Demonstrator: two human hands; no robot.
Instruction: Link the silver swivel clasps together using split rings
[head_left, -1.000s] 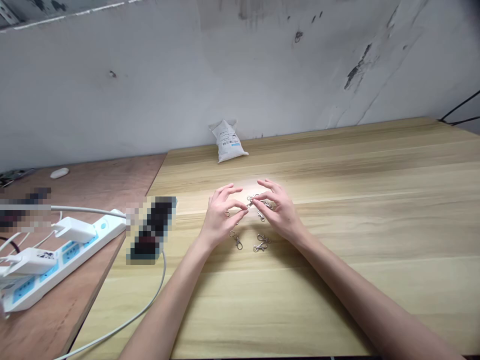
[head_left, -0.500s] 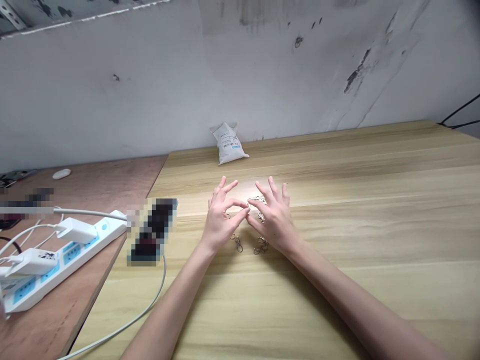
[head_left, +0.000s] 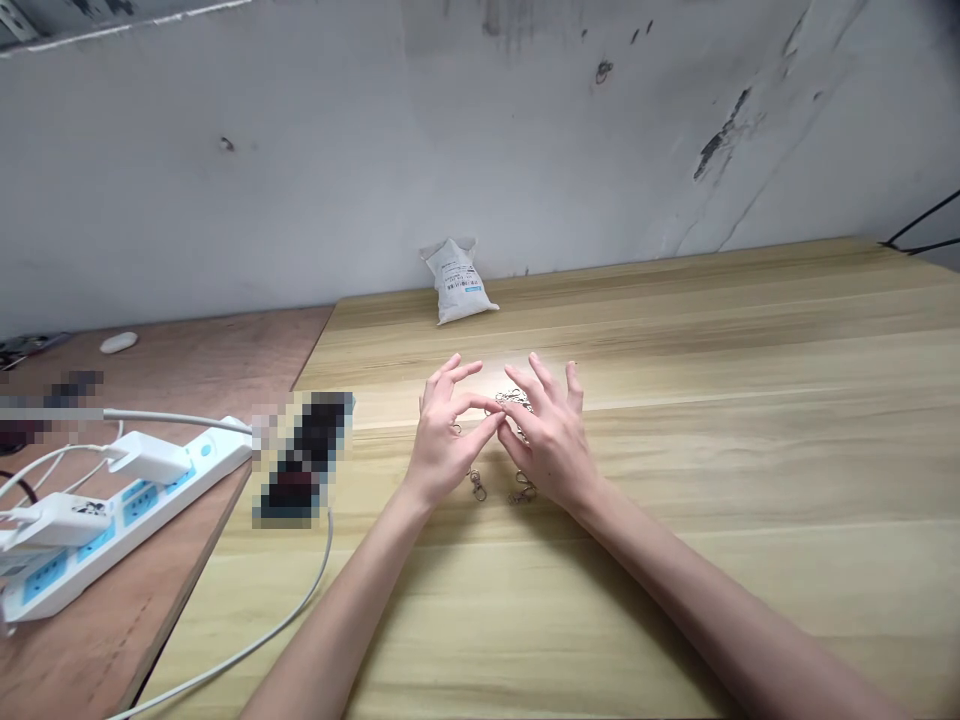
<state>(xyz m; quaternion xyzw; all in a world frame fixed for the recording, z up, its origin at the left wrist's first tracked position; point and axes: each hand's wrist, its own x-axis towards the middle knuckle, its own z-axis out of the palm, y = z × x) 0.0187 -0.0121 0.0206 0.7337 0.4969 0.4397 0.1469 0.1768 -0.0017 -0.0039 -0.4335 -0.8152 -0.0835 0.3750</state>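
My left hand point(head_left: 444, 440) and my right hand point(head_left: 551, 435) meet at the fingertips above the wooden table point(head_left: 675, 580). Thumb and index finger of each are pinched on something too small to make out; the other fingers are spread. Small metal clasps lie around and beneath them: one clasp point(head_left: 478, 486) just below my left hand, a few more clasps point(head_left: 523, 488) beside my right palm, and a cluster of metal pieces point(head_left: 513, 397) behind the fingertips, partly hidden by my right hand.
A white printed packet point(head_left: 459, 282) stands near the wall at the back. To the left, a blurred-out dark object point(head_left: 304, 460) lies by a white cable point(head_left: 300, 610). A power strip point(head_left: 135, 510) with plugged-in chargers rests on the reddish board point(head_left: 187, 370).
My right thumb and index fingertips have come together, close against my left fingertips. Both hands shift very slightly, and the camera view has tilted a little.
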